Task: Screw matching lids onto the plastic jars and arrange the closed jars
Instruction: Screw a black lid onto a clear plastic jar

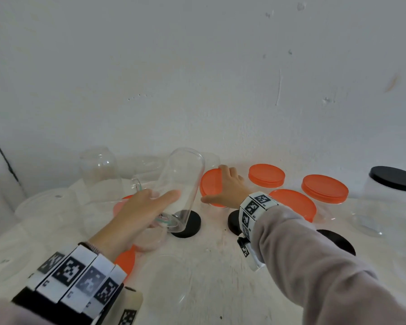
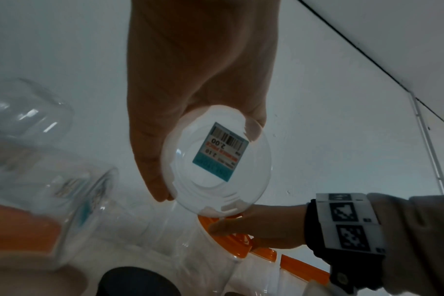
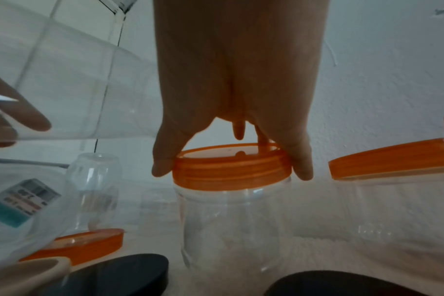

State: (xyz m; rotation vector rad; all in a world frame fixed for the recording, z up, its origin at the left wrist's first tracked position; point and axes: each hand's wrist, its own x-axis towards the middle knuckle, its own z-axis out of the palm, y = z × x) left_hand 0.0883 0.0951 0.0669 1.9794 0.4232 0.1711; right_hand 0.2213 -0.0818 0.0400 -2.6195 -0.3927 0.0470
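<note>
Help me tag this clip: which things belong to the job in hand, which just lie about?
Job in hand: left hand holding the clear jar; right hand gripping the orange lid.
Lying about: loose black lid; black-lidded jar.

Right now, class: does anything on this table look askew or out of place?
Yes: the clear jar the left hand holds is tilted, mouth away from the person. The orange lid under the right hand sits level on its jar. Loose black lids lie unmatched on the table.

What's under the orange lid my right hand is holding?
A clear plastic jar stands under the orange lid, gripped by the right hand. The jar looks empty; its mouth is covered by the lid.
</note>
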